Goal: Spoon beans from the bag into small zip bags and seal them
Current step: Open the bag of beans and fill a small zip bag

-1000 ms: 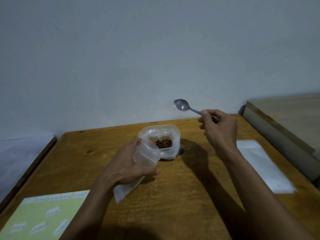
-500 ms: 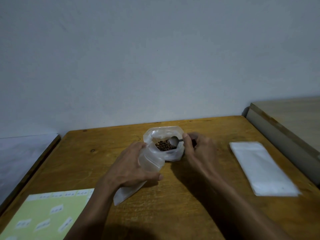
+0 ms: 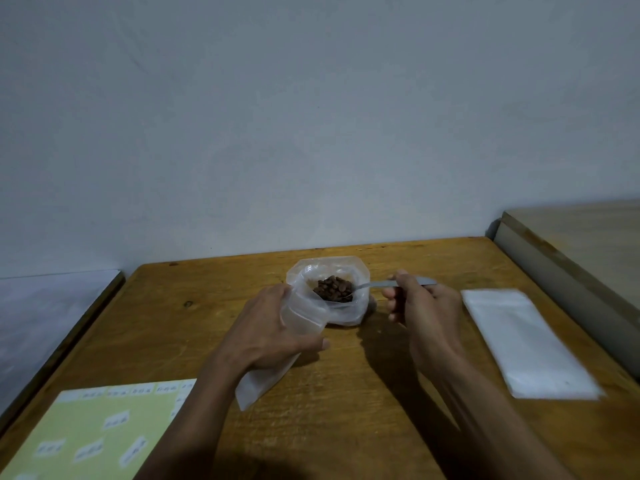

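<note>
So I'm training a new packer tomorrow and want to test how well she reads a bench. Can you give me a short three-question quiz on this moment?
1. True or false: the left hand holds the small zip bag beside the bag of beans.
2. Where is the spoon bowl? A) over the label sheet B) in the bag of beans C) inside the small zip bag
3. Fill in: the stack of empty zip bags lies on the table to the ____ of the right hand.

Key: 1 true; 2 B; 3 right.
</note>
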